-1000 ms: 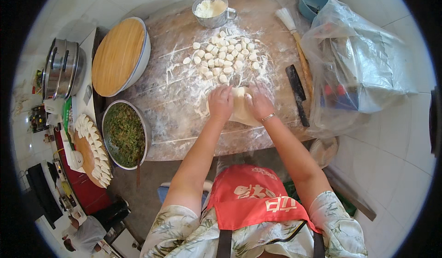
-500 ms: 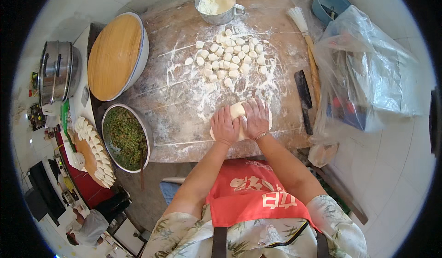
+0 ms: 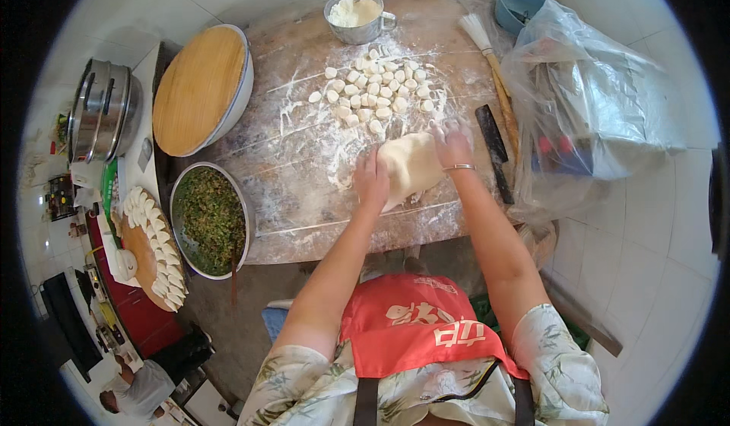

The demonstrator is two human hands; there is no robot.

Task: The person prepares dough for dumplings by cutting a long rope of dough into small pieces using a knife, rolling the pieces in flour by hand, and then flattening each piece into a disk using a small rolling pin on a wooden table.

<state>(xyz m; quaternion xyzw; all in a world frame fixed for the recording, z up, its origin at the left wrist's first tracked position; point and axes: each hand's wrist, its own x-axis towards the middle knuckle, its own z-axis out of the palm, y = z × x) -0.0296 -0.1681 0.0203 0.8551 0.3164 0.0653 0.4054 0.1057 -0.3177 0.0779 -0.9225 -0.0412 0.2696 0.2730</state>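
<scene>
A pale, flattened slab of dough (image 3: 412, 169) is between my hands near the front edge of the floured wooden board. At its left edge my left hand (image 3: 371, 177) grips it, fingers pointing away from me. My right hand (image 3: 455, 145), with a bracelet at the wrist, holds the far right edge; some of its fingers are floury. Just beyond the dough lies a loose cluster of small cut dough pieces (image 3: 372, 85), dusted with flour.
A metal cup of flour (image 3: 356, 22) stands at the back. On the right lie a dark-bladed knife (image 3: 494, 141), a brush (image 3: 490, 50) and a plastic-covered box (image 3: 601, 114). Left are a bowl of green filling (image 3: 209, 221), a lidded basin (image 3: 199, 88) and a tray of dumplings (image 3: 156, 251).
My hands have moved apart, the right one farther to the right and away from me. The dough, folded and pressed under both palms before, is now opened into a broader slab between them.
</scene>
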